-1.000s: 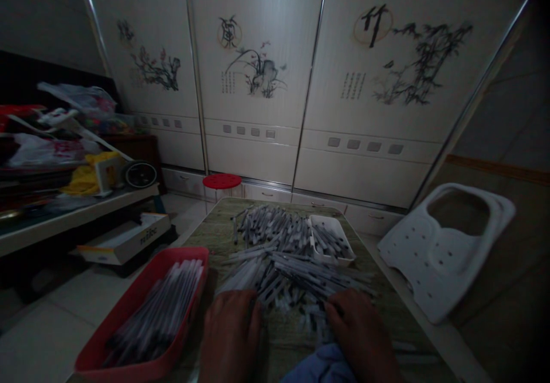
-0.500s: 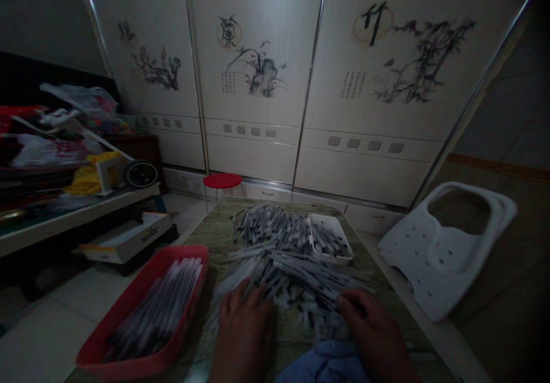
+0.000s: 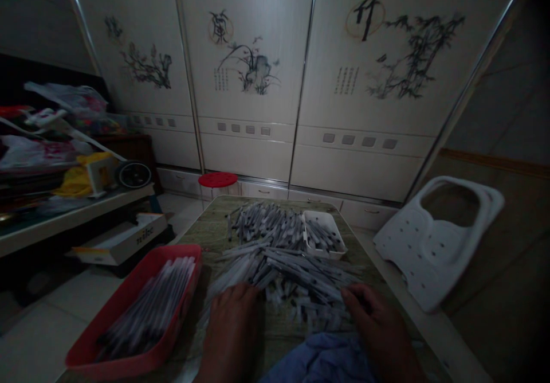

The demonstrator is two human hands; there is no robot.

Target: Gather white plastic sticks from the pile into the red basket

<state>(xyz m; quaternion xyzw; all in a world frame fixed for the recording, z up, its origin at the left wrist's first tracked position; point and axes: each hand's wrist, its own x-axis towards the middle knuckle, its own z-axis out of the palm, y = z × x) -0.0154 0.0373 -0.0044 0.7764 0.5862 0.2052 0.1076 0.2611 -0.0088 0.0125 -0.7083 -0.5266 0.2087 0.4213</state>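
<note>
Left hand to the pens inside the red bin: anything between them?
Yes. The red bin's right wall stands between the left hand and the binned pens. Nothing else visible is in between.

The basin (image 3: pixel 133 367) lies along the table's (image 3: pixel 200 231) left edge, towards the near-left corner, with pens (image 3: pixel 158 308) in it. Right of it, the pile (image 3: pixel 296 265) runs from mid-table towards the far edge. The tray (image 3: pixel 344 249) sits near the far-right corner, beside the pile, with more pens in it. The cloth (image 3: pixel 322 357) lies at the near edge. Behind the far edge, towards the left, stands the stool (image 3: pixel 217 180), before the wardrobe (image 3: pixel 244 156).
</note>
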